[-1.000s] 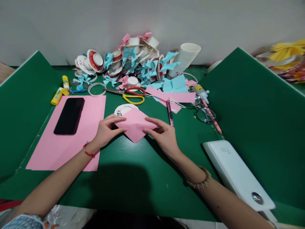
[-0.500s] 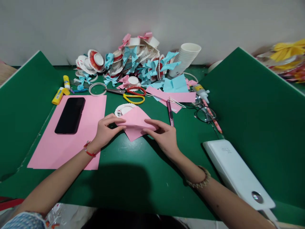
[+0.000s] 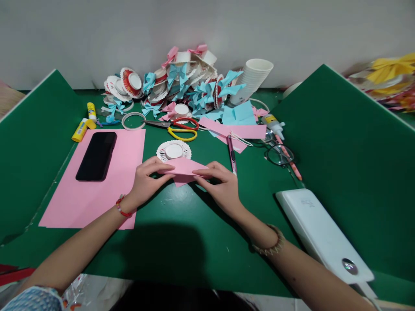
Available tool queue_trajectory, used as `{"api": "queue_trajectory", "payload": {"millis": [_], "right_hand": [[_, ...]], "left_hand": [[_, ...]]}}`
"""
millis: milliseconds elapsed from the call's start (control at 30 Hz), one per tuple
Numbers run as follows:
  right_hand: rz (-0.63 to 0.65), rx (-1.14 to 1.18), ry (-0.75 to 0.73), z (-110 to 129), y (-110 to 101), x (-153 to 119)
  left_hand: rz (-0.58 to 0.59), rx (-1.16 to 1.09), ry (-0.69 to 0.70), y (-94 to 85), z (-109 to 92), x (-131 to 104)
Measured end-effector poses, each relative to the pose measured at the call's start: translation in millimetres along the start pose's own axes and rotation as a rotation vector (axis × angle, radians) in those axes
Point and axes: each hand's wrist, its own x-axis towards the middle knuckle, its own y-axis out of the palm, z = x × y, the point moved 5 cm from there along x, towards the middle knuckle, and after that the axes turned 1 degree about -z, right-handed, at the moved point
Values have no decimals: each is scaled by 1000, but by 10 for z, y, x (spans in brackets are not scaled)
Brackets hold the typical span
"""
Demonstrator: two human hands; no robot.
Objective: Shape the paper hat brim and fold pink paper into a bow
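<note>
A small piece of pink paper (image 3: 186, 167), creased across its width, is held just above the green table (image 3: 162, 246). My left hand (image 3: 147, 179) pinches its left end between thumb and fingers. At the right end, my right hand (image 3: 222, 185) grips it the same way. Just beyond the paper lies a white frilled disc (image 3: 174, 151) with a round raised centre. Scissors (image 3: 171, 126) with red and yellow handles rest behind the disc, and a cutter (image 3: 231, 153) lies beyond my right hand.
Large pink sheets (image 3: 126, 151) under a black phone (image 3: 96, 156) are at left, beside glue sticks (image 3: 79, 130). Blue bows (image 3: 177, 75), frilled discs and stacked cups (image 3: 254, 77) stand at the back. Glasses (image 3: 280, 154) and a white power bank (image 3: 324, 235) lie at right, near the green side panel (image 3: 350, 160).
The pink paper is folded or tilted flatter, so less of its far and near corners shows. The frilled disc behind it is now more exposed. My right fingers have shifted slightly left along the paper.
</note>
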Motion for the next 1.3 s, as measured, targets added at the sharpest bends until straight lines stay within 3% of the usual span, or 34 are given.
{"api": "queue_trajectory", "payload": {"millis": [200, 433, 800, 1000, 1100, 1300], "right_hand": [[-56, -61, -106, 22, -21, -12], [55, -74, -251, 73, 29, -25], [33, -136, -354, 122, 32, -23], [106, -94, -415, 116, 75, -60], [70, -113, -408, 129, 55, -69], [-88, -30, -150, 63, -48, -17]], "left_hand": [[-51, 125, 118, -10, -92, -16], [63, 347, 409, 87, -280, -76], [5, 642, 612, 79, -382, -129], [63, 652, 661, 187, -441, -206], [56, 660, 635, 166, -424, -192], [50, 565, 468, 45, -278, -75]]}}
